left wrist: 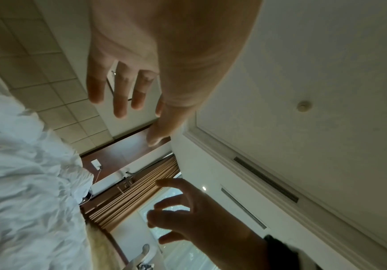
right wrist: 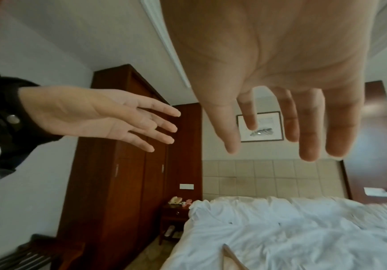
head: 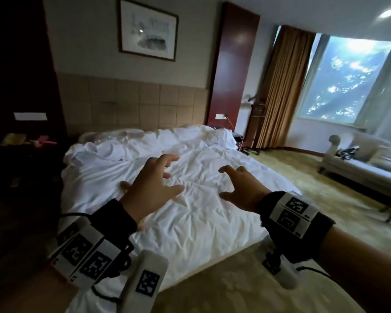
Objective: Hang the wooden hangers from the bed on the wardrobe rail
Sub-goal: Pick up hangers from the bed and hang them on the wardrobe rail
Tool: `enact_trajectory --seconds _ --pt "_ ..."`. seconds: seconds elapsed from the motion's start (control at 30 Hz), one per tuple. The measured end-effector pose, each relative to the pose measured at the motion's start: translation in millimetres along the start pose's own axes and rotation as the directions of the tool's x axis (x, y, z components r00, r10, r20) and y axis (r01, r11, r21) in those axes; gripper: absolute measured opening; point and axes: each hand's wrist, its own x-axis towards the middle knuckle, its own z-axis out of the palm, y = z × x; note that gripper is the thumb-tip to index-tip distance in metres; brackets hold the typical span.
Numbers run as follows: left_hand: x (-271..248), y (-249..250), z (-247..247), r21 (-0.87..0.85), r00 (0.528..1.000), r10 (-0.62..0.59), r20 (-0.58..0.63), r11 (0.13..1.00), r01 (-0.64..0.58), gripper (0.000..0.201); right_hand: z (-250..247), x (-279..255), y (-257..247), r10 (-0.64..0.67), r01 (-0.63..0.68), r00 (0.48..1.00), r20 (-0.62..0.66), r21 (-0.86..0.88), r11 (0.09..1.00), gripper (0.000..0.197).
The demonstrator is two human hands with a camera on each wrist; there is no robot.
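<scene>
Hangers were not visible on the bed in any view; only rumpled white duvet showed, so I could not tell where they lay. A pale slanted edge at the near foot of the bed in the right wrist view was too cropped to identify.

Left hand and right hand both hovered above the duvet, fingers spread and slightly crooked, holding nothing.

Risk, as judged: deep folds may hide a hanger, so a blind grab could gather cloth instead, or a hook could snag the duvet on lifting.

Wardrobe stood at far left, doors closed, rail unseen; doors likely need opening first. A nightstand sat between wardrobe and bed, narrowing that passage. Carpet right of the bed lay open toward the sofa and window.
</scene>
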Motion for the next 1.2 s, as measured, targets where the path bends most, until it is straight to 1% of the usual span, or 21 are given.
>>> enact_trajectory --seconds 0.1,0.23,0.4,0.5,0.63,0.73,0.87,0.9,1.0,1.1,1.2 --pt "75 -24 37 0.013 0.999 -0.027 0.027 1.0 0.026 0.061 9 72 38 0.043 -0.044 0.998 0.05 0.012 0.999 0.062" --pt "172 -68 93 0.046 0.996 -0.078 0.042 0.996 0.076 0.061 34 176 92 0.082 -0.085 0.99 0.116 0.015 0.996 0.062" --pt "275 -148 165 0.05 0.974 -0.226 0.007 0.973 0.225 0.064 82 317 157 0.103 -0.103 0.976 0.191 -0.008 0.995 0.062" --pt "317 -201 192 0.049 0.935 -0.356 -0.001 0.933 0.356 0.062 120 394 176 0.091 -0.096 0.961 0.261 0.007 0.995 0.062" --pt "352 -275 205 0.096 0.878 -0.477 -0.03 0.873 0.478 0.063 178 479 162 0.017 -0.034 0.927 0.376 0.038 0.999 0.062" --pt "372 -326 204 0.211 0.829 -0.556 -0.053 0.806 0.554 0.063 226 531 136 -0.057 0.023 0.893 0.446 0.08 0.996 0.061" --pt "393 -396 207 0.335 0.805 -0.591 -0.049 0.749 0.571 0.062 291 579 104 -0.139 0.093 0.839 0.526 0.113 0.989 0.061" --pt "396 -414 210 0.37 0.793 -0.607 -0.049 0.726 0.579 0.062 308 588 99 -0.155 0.111 0.823 0.546 0.113 0.987 0.061" --pt "409 -471 226 0.457 0.743 -0.668 -0.038 0.65 0.608 0.062 362 622 85 -0.181 0.143 0.789 0.587 0.111 0.983 0.06" --pt "416 -523 248 0.497 0.69 -0.724 0.005 0.601 0.627 0.063 409 652 74 -0.185 0.137 0.745 0.641 0.125 0.983 0.06" --pt "419 -565 270 0.539 0.661 -0.75 0.023 0.566 0.624 0.067 449 676 70 -0.213 0.157 0.707 0.675 0.143 0.977 0.059"
